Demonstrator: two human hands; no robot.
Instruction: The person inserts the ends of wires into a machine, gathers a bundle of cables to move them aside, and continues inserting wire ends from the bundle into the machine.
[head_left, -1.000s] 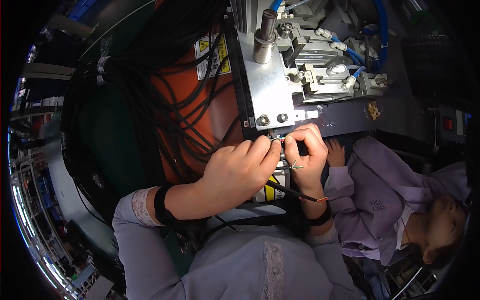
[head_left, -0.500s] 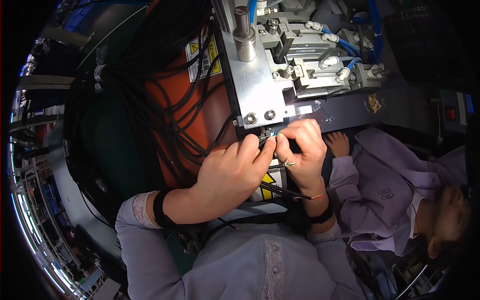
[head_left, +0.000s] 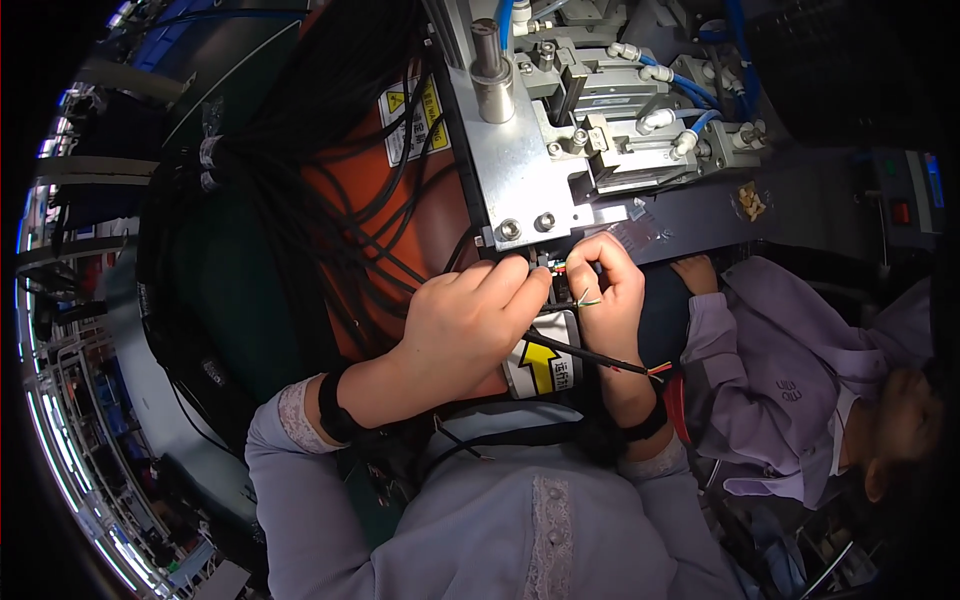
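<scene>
1. Grey-lilac cloth makes up the person's shirt (head_left: pixel 470 530), nearest of all, with a lace strip (head_left: pixel 551 530) down its front.
2. Black bands (head_left: pixel 337 408) circle both wrists, just past the lace cuffs.
3. Past the shirt, a white label (head_left: pixel 562 372) with a yellow arrow lies between the forearms. A black cable (head_left: pixel 590 356) passes over it to the right wrist, its bare end split into thin coloured strands.
4. The left hand (head_left: pixel 465 315) is turned back upward, fingers bent and close together, at the machine's near edge. Its thumb is mostly hidden, so one cannot tell what it grips.
5. The right hand (head_left: pixel 608 285) has thumb and forefinger pinched on small coloured wires (head_left: pixel 558 267), which sit between the two hands, just below the metal plate. Green-tipped strands (head_left: pixel 586 298) lie against this hand.
6. To the left, many black cables (head_left: pixel 235 165) fan from a taped bundle across an orange panel (head_left: pixel 440 222).
7. Beyond the hands stands the bright metal plate (head_left: pixel 515 185), bearing a round post (head_left: pixel 492 85). Metal blocks (head_left: pixel 640 160) and blue tubes (head_left: pixel 697 95) are beside it.
8. At the right sits another person in a purple jacket (head_left: pixel 770 370).
</scene>
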